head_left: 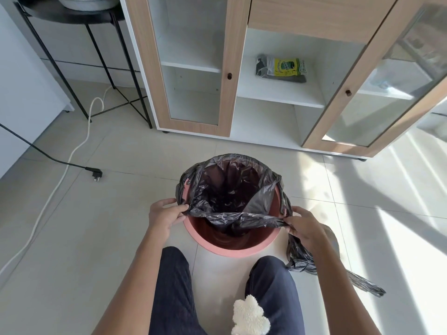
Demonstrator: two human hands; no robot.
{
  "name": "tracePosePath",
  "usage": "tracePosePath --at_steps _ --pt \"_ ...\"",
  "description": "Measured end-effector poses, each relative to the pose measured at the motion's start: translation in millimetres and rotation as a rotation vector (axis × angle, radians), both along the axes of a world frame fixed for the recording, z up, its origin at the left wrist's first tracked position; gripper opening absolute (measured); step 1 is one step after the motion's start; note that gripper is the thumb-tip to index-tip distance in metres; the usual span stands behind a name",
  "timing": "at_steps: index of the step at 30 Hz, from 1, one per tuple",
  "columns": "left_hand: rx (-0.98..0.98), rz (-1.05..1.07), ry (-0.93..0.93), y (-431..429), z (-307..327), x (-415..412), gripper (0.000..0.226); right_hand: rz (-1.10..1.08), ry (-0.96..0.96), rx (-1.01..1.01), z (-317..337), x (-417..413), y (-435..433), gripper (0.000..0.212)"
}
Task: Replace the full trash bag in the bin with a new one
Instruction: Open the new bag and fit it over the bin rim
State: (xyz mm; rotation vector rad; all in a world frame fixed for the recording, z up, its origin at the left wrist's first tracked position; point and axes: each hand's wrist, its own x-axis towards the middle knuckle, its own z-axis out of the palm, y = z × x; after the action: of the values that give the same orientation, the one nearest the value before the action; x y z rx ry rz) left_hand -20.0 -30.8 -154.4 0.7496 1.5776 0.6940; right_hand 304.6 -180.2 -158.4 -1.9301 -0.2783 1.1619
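Your left hand (pixel 164 217) pinches near edge of thin black plastic trash bag (pixel 229 189), fingers closed on film. Your right hand (pixel 306 228) grips same edge at opposite side, fingers closed. Bag mouth hangs open inside round pink plastic bin (pixel 225 250) on tiled floor; far edge draped over rim, near rim bare. Tied black full bag (pixel 314 262) lies on floor just beside bin, under your right forearm. Pack of bags (pixel 281 68) sits on cabinet shelf.

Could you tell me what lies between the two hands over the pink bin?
In the head view, the black plastic bag's near edge stretches between left hand and right hand.
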Motion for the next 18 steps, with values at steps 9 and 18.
tracePosePath --at_steps 9,18 --pt "-0.001 -0.174 0.468 -15.2 8.2 3.1 0.022 -0.005 -0.263 -0.045 -9.4 -17.3 -0.8 0.031" --pt "0.168 -0.162 0.536 -7.5 8.6 9.2 0.019 -0.107 -0.376 -0.011 -1.5 -31.4 22.3 0.032"
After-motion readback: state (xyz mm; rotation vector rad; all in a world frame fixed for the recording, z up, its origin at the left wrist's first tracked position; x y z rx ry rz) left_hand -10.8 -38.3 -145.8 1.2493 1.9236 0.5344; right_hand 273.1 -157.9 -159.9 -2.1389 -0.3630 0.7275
